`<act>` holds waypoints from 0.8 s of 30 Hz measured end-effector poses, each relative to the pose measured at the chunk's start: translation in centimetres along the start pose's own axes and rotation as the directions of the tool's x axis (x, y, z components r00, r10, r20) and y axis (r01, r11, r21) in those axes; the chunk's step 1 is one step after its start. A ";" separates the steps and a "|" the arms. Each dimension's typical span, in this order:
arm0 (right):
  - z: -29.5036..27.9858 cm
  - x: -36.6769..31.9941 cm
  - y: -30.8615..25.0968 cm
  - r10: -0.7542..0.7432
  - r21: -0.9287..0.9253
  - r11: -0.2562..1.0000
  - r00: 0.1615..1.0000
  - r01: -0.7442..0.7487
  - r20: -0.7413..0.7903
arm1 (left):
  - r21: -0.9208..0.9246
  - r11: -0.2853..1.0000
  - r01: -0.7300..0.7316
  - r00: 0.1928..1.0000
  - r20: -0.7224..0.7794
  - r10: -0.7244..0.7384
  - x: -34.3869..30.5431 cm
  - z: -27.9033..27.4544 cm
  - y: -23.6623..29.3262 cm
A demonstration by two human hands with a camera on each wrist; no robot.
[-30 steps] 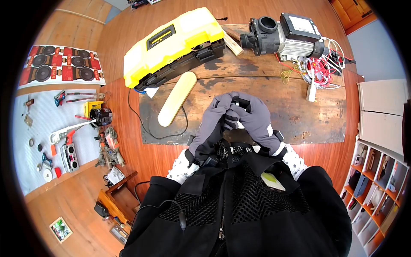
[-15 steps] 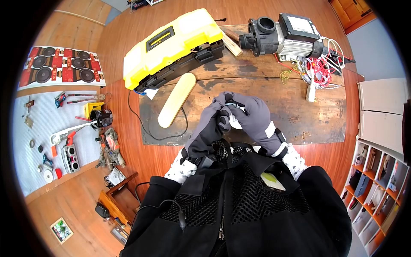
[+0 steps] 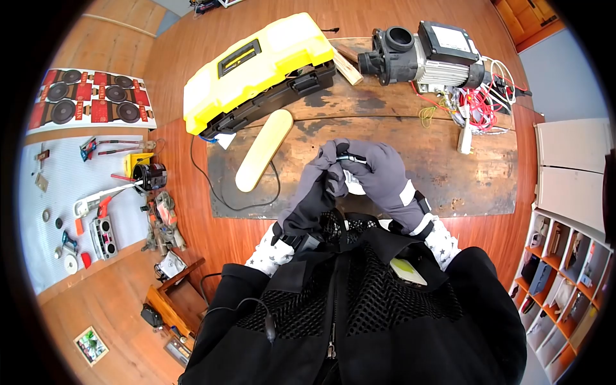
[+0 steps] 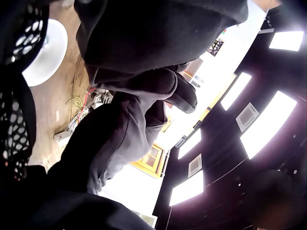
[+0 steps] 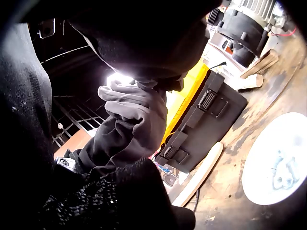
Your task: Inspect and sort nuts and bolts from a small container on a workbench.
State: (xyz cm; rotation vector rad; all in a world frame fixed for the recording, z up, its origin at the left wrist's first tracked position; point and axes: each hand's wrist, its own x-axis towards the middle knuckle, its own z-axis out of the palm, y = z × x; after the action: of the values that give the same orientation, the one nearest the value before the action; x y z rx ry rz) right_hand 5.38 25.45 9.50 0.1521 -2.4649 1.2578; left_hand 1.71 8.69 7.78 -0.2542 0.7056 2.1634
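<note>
Both hands wear grey gloves and meet fingertip to fingertip in front of the chest, over the wooden table (image 3: 449, 173). The left hand (image 3: 321, 173) and the right hand (image 3: 382, 170) pinch a small dark piece with a shiny edge (image 3: 350, 158) between them; I cannot tell what it is. In the right wrist view, the left fingers (image 5: 127, 103) are bent toward the right hand, which fills the dark top of that picture. Below the hands lies a white plate (image 5: 256, 163) with several small metal pieces (image 5: 286, 170) on it, mostly covered in the head view.
A yellow-lidded black toolbox (image 3: 282, 51) stands at the table's back left, with a flat yellowish board (image 3: 264, 151) before it. At the back right are a pump (image 3: 427, 54) and tangled wires (image 3: 478, 106). A black cable (image 3: 218, 192) loops near the left edge.
The left hand's lower fingers have shifted and its wrist has turned slightly. The small shiny piece now shows between the fingertips, and more of the white plate appears beneath the hands.
</note>
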 end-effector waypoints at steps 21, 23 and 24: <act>1.2 -0.8 1.5 0.134 0.131 0.981 0.988 -0.142 0.070 | 0.213 0.977 -0.011 0.991 -0.128 0.039 0.2 0.7 0.0; 1.7 -1.2 2.0 0.143 0.128 0.980 0.988 -0.149 0.058 | 0.212 0.977 0.002 0.990 -0.138 0.028 0.1 0.7 -0.1; 1.7 -1.0 1.7 0.151 0.126 0.980 0.987 -0.155 0.046 | 0.249 0.968 -0.031 0.991 -0.120 0.062 0.1 0.6 -0.3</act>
State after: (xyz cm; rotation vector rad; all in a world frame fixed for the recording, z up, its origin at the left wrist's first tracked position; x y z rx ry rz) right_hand 5.43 25.03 6.89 0.0184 -2.4658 1.4920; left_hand 1.96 9.23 8.10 -0.2473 1.0534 2.0909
